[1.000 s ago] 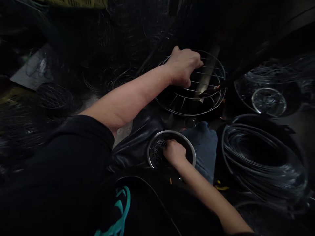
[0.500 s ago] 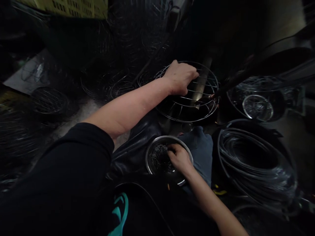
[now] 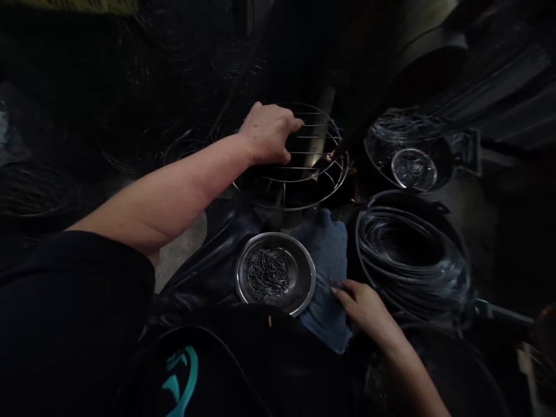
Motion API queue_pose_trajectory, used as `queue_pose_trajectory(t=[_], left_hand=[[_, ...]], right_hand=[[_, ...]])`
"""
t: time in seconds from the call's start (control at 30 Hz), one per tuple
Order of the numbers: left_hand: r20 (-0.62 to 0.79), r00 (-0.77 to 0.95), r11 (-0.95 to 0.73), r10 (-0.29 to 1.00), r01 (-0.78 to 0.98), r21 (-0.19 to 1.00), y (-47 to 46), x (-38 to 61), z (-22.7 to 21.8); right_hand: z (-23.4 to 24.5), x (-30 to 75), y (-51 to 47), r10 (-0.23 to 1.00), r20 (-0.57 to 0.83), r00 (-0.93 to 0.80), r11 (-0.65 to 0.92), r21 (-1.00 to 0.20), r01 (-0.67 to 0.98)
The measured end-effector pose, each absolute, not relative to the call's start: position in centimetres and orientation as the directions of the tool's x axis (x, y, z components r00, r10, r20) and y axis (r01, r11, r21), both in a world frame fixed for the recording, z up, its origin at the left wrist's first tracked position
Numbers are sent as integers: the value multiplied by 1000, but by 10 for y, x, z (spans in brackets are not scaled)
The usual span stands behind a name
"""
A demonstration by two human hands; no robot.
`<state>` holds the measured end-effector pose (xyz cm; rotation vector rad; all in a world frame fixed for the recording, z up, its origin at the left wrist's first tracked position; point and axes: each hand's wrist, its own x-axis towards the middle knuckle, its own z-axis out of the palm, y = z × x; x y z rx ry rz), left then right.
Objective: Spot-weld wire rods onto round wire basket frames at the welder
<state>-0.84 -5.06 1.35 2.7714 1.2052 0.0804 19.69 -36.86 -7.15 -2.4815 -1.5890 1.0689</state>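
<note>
"Two bare hands show; what is the left one doing?"

"The left hand (image 3: pixel 269 133) holds the round wire frame (image 3: pixel 299 168) from above, fingers bent over its bars, thumb set apart at about five o'clock; the undersides of the fingers are hidden"

"Where does the frame lie from that grip?"

"Right under it, the bulk spreading towards four o'clock, with a flat bar (image 3: pixel 319 139) showing among its wires at three"

"And the right hand?"

"The right hand (image 3: pixel 365 307) is narrow, thumb and forefinger close together; whether they pinch anything I cannot tell. Their tips are at the blue cloth (image 3: pixel 328 249), touching or just above, I can't say which"

"Where is the metal bowl (image 3: pixel 299 278) from there?"

"Between nine and ten o'clock, near those fingertips but apart. Short wire pieces (image 3: pixel 267 273) lie heaped in its nine o'clock half. From the left hand, the bowl is at six"

"What about the coil of wire (image 3: pixel 391 284)?"

"It fills most of a black tub (image 3: pixel 443 220), towards one o'clock from the right hand"
</note>
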Motion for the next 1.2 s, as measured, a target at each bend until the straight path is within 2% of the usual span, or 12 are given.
queue_pose_trajectory(t=[0.13, 0.23, 0.37, 0.57, 0.63, 0.77, 0.8, 0.87, 0.93, 1.0, 1.1, 1.2], left_hand=[[-1, 660, -654, 751, 744, 135, -54, -5, 15], [14, 647, -646, 762, 758, 86, -61, -3, 20], [34, 659, -659, 752, 751, 26, -70, -5, 26], [70, 639, -640, 766, 769, -11, -68, -13, 27], [76, 636, -638, 768, 770, -1, -66, -15, 26], [83, 647, -650, 758, 760, 10, -63, -14, 25], [89, 650, -653, 755, 757, 12, -63, -13, 24], [103, 648, -652, 755, 758, 14, -64, -9, 24], [112, 641, -646, 760, 764, 11, -66, -6, 24], [117, 638, -643, 761, 766, 4, -68, -4, 24], [123, 642, -647, 757, 762, 1, -67, -3, 24], [135, 648, -655, 749, 755, 10, -64, -4, 24]], right_hand=[[-68, 189, -369, 829, -453, 327, -439, -166, 883], [-67, 175, -356, 857, -385, 342, -412, -113, 904], [-67, 159, -345, 850, -426, 310, -364, -51, 930], [-72, 148, -352, 862, -396, 318, -312, 82, 947], [-74, 156, -355, 897, -341, 283, -303, -7, 953], [-64, 181, -339, 974, -131, 184, -225, -492, 841], [-58, 185, -329, 978, -95, 184, -204, -593, 779], [-42, 184, -300, 982, -44, 186, -161, -711, 685], [-26, 175, -266, 973, 133, 188, -29, -739, 673], [-15, 162, -234, 955, 232, 186, 30, -696, 717], [-13, 146, -202, 938, 251, 240, -20, -650, 760], [-25, 139, -192, 923, 240, 302, -19, -754, 656]])
